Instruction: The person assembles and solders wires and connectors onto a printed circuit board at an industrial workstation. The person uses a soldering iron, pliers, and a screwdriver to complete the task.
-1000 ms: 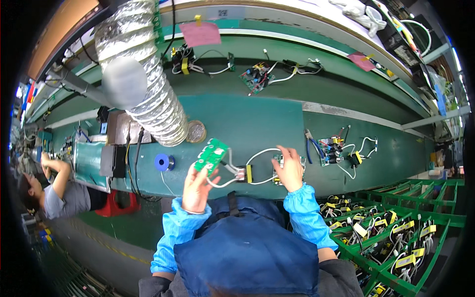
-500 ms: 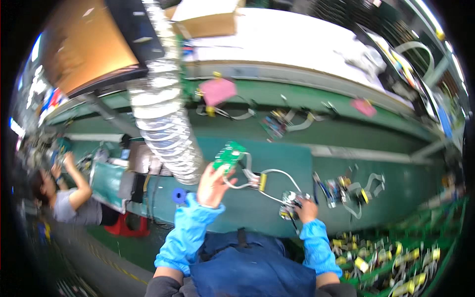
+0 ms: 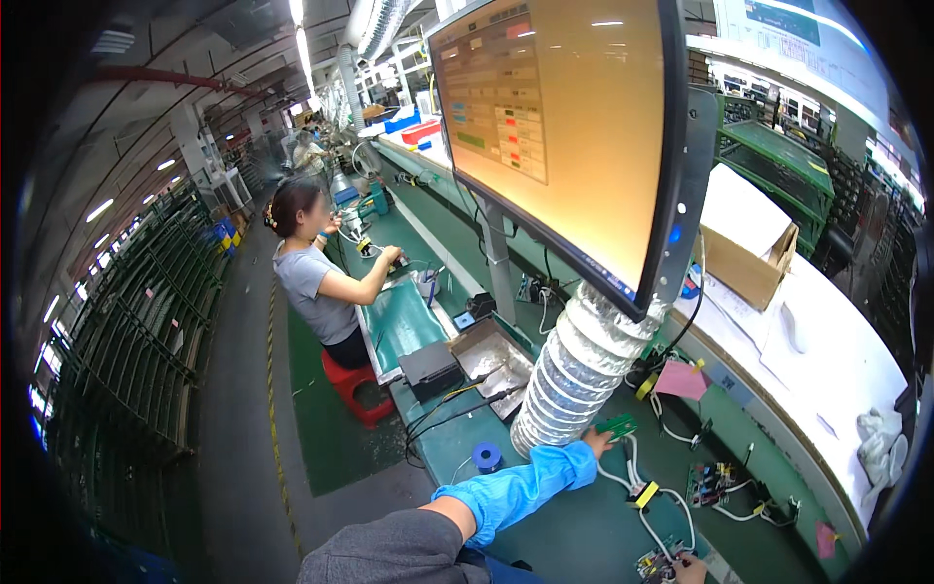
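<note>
One flat green rectangular circuit board [image 3: 619, 424], head view: pinched at its near end by the left hand [image 3: 597, 442], beside the silver ribbed foil duct [image 3: 574, 375].
One component-crowded circuit board [image 3: 654, 565]: touched by the right hand [image 3: 691, 569] at the lower edge; whether it is pinched cannot be told.
Link: both boards are joined by white cables [image 3: 634, 465] through a yellow-wrapped block [image 3: 645, 494], above the green bench [image 3: 559, 521].
Handling: boards are best held by their edges and moved together, so cable ends are not tugged.
</note>
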`<act>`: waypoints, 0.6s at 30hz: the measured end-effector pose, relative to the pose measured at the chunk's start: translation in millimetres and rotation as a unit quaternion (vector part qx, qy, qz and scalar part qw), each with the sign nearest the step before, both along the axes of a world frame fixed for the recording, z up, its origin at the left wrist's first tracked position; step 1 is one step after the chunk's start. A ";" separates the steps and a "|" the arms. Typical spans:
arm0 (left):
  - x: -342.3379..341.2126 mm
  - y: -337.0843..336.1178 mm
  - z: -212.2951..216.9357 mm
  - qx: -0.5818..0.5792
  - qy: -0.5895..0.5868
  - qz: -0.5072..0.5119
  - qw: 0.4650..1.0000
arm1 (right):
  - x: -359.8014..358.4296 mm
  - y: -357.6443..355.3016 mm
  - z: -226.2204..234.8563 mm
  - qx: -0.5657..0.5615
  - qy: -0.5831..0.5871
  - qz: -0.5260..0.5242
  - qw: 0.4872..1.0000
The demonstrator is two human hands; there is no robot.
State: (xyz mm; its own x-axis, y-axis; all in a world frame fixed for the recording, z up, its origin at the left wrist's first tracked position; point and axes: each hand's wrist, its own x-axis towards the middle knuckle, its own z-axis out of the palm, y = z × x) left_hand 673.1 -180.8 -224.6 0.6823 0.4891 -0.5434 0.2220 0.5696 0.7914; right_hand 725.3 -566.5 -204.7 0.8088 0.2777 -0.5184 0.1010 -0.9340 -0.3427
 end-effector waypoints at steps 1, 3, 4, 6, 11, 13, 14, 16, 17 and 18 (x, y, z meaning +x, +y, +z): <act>9.2 38.3 -98.8 0.008 -0.010 0.032 0.999 | 15.8 6.6 5.4 0.008 -0.010 0.032 0.999; 28.8 65.7 -207.7 0.216 0.193 0.067 0.955 | 59.4 -7.4 -13.1 0.203 -0.070 -0.190 0.958; 33.3 58.3 -204.0 0.262 0.269 0.046 0.926 | 89.8 -29.1 -45.0 0.199 -0.072 -0.208 0.955; 22.8 49.1 -179.7 0.348 0.408 0.027 0.843 | 160.6 -61.4 -124.4 0.354 -0.010 -0.531 0.770; 15.9 23.6 -135.6 0.355 0.442 0.071 0.821 | 201.4 -1.7 -71.8 0.572 0.178 -0.481 0.640; 5.8 -0.4 -85.5 0.349 0.428 0.076 0.830 | 219.5 -2.9 -54.1 0.604 0.097 -0.477 0.631; -7.0 -16.1 -33.2 0.331 0.331 0.001 0.884 | 221.9 -8.9 -45.3 0.617 0.054 -0.478 0.622; -24.3 -35.8 -13.2 0.343 0.168 -0.071 0.921 | 226.7 -3.3 -16.2 0.641 -0.023 -0.462 0.613; -25.6 -42.8 -20.0 0.341 0.168 -0.070 0.922 | 222.6 -0.9 1.3 0.640 -0.023 -0.460 0.615; -29.6 -53.7 -16.0 0.309 0.115 -0.097 0.939 | 210.4 1.1 24.5 0.649 -0.043 -0.434 0.624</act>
State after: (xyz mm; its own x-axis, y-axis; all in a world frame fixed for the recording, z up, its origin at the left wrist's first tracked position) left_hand 643.5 -234.5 -240.6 0.6908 0.6381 -0.3401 0.4793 -0.0519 0.8761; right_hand 935.7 -565.4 -180.2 0.9556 -0.1427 -0.2578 -0.1805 0.4080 -0.8949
